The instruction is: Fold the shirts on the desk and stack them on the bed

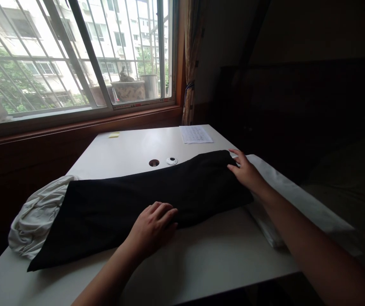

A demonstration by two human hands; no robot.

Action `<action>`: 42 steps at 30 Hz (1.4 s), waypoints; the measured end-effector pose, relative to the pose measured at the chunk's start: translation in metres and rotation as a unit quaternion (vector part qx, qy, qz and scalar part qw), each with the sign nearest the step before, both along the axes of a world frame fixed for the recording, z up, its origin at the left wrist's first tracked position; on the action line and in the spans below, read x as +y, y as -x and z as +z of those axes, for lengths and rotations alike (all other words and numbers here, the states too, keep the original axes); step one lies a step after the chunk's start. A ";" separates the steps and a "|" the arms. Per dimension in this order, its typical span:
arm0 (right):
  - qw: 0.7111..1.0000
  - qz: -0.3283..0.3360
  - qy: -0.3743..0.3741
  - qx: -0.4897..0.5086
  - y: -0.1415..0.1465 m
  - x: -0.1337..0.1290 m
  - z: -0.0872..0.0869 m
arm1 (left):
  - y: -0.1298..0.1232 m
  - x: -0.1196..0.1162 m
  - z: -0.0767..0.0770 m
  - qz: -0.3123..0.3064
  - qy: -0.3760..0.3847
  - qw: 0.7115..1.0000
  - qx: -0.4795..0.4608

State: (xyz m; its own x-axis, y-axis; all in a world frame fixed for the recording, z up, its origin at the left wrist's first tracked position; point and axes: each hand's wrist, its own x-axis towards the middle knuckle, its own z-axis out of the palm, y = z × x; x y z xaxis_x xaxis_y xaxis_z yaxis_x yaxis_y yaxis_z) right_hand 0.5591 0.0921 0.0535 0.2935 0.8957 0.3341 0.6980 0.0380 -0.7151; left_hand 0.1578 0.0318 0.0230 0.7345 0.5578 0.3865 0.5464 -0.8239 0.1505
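A long folded piece of black fabric, which looks like a pair of trousers [121, 204], lies across the white table [169, 280]. On its front edge, near the middle, rests my left hand [155, 223]; the fingers are loosely bent over the cloth and the thumb is hidden. My right hand [244, 170] is at the right end of the black fabric, fingers apart, with the fingertips touching its edge. Under the left end a crumpled light grey cloth [44, 214] sticks out and hangs at the table's edge.
A whitish, translucent covering or folded item [272, 229] lies at the table's right, under my right arm. Farther back are printed papers [195, 134], a yellow sticky note [114, 135], a cable hole [154, 162] and its white cap [172, 161]. A barred window [131, 63] stands behind.
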 end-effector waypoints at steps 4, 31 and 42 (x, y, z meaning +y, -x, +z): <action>0.997 -0.045 -0.011 -0.066 -0.021 -0.001 0.008 | 0.014 0.015 -0.015 0.078 0.009 0.996 0.033; 0.915 0.222 0.012 -0.338 0.097 -0.011 -0.047 | 0.008 0.003 -0.005 -0.100 0.101 0.985 0.100; 0.914 0.224 0.076 -0.331 0.093 -0.011 -0.079 | 0.040 0.037 -0.033 0.142 0.104 0.975 0.133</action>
State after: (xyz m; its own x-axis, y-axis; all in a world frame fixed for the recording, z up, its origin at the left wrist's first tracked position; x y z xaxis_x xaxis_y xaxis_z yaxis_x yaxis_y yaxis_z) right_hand 0.4662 0.0809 -0.0255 -0.3346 0.9275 0.1668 0.9183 0.3606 -0.1632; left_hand 0.1177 0.0693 -0.0103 0.5974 0.7997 0.0595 0.7910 -0.5999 0.1206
